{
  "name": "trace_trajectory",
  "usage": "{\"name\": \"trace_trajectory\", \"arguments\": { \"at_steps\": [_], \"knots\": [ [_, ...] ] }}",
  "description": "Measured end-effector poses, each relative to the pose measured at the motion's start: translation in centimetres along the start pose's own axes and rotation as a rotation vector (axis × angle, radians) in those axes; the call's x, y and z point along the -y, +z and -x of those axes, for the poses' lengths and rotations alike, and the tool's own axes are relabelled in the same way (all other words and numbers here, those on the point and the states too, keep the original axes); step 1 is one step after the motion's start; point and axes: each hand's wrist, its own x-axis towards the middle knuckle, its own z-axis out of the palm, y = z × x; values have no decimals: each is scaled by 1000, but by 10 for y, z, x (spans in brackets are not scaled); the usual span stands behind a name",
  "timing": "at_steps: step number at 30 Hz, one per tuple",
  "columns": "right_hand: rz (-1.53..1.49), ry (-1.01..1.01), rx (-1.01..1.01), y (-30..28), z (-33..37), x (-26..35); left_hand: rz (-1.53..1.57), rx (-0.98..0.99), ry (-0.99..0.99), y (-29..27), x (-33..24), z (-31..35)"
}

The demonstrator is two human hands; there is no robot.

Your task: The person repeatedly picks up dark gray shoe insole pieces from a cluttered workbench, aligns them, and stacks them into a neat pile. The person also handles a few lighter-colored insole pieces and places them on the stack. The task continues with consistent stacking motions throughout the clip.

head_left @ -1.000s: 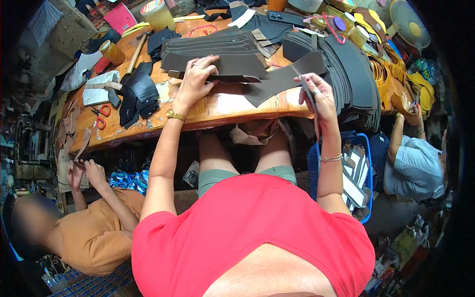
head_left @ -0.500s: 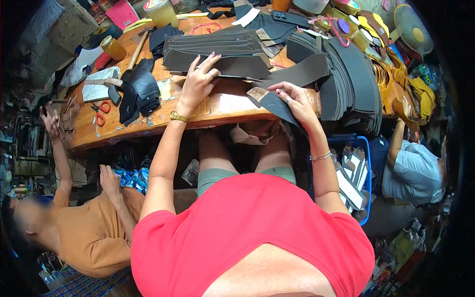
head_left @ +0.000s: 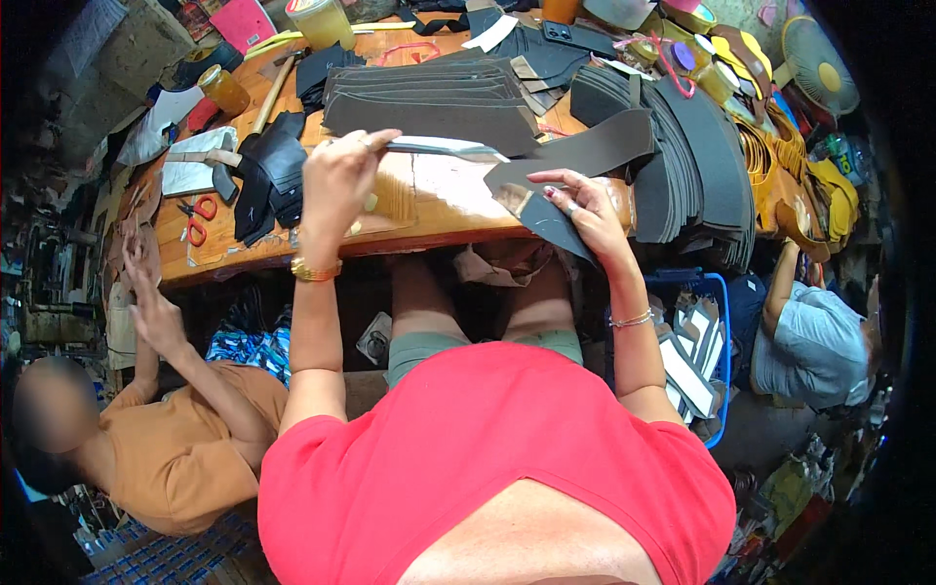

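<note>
My left hand is closed on one end of a dark strip, raised above the wooden table's front part and seen nearly edge-on, with a pale glare along it. In my right hand a dark curved piece with a tan patch at its end is pinched near the table's front edge. The strip's far tip comes close to that piece; whether they touch I cannot tell. Behind my left hand lies a stack of dark cut pieces. A loose dark piece lies beyond my right hand.
A fanned pile of dark pieces covers the table's right side. Orange-handled scissors, black pieces and a hammer lie left. A blue basket of offcuts stands below right. A person sits left, another right.
My left hand has lifted a strip from the front of the stack and drawn it back toward me and left. My right hand stays nearly in place. The left person's hands have come together.
</note>
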Motion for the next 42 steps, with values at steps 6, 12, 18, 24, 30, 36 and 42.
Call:
{"name": "trace_trajectory", "arguments": {
  "at_steps": [6, 12, 18, 24, 30, 36, 42],
  "knots": [
    [12, -66, -91, -11, -7, -7, 679, -250, -245, -41, 10, 5],
    [173, -220, -177, -17, -67, -36, 1239, -36, -319, -68, -10, -2],
    [148, -197, -223, -17, -83, -38, 1165, 228, -239, -39, -2, -6],
    [274, -149, -198, -39, -45, -12, 733, 285, 32, 6, 13, -36],
    [363, -113, -214, -45, -19, -9, 77, 363, 193, 59, 24, -49],
    [430, -100, -197, -25, -15, 2, -60, 155, 262, 83, 25, -39],
    [498, -229, -236, 12, -28, 6, 2, -3, 239, 77, 10, -27]
  ]
}}
